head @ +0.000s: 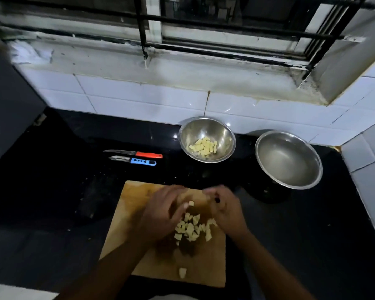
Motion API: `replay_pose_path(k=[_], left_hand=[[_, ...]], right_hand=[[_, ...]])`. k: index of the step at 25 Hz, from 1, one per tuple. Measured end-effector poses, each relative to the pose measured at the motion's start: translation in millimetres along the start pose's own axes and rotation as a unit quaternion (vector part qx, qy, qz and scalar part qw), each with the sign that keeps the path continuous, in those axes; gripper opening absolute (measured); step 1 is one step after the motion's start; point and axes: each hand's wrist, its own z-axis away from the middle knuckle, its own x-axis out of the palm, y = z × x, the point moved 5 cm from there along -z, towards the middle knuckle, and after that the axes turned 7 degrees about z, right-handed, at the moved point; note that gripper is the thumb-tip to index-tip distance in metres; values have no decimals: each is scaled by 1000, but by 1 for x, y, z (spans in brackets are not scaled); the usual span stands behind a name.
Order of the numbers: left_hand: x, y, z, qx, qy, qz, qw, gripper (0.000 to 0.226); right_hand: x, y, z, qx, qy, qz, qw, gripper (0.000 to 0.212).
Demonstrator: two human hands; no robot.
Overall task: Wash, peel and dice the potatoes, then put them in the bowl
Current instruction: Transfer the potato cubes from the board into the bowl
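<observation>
The grip is formed by 2 bare hands over the cutting board: the left hand is cupped beside the pile of diced potato, with 1 cube seemingly pinched at its fingertips, though blur makes this uncertain; the right hand is loosely curled on the other side, and whether anything is held in it cannot be told. The cubes are judged to be light, stiff, wet and a little slippery, so they are best scooped between both cupped palms from the sides of the pile rather than pinched singly. 1 stray piece lies apart near the board's front edge. Beyond, on the dark desk, a smaller steel bowl already holds diced potato, a larger bowl seems to hold water, and a knife and a peeler lie side by side.
</observation>
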Motion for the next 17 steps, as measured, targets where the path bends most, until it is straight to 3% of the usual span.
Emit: replay_pose_path(k=[4, 6, 10, 14, 17], left_hand=[[32, -17, 39, 58, -145, -114, 981, 102], [40, -16, 45, 89, -177, -162, 967, 112], [47, -21, 53, 85, -159, -105, 978, 90], [40, -23, 54, 109, -57, -65, 990, 52], [34, -27, 57, 126, -9, -57, 990, 41]], right_hand=[[35, 24, 54, -54, -78, 143, 985, 48], [43, 20, 61, -81, -79, 193, 975, 59], [42, 6, 57, -109, -106, 199, 968, 73], [54, -4, 52, -158, -147, 230, 949, 74], [57, -1, 48, -175, -177, 233, 940, 79]])
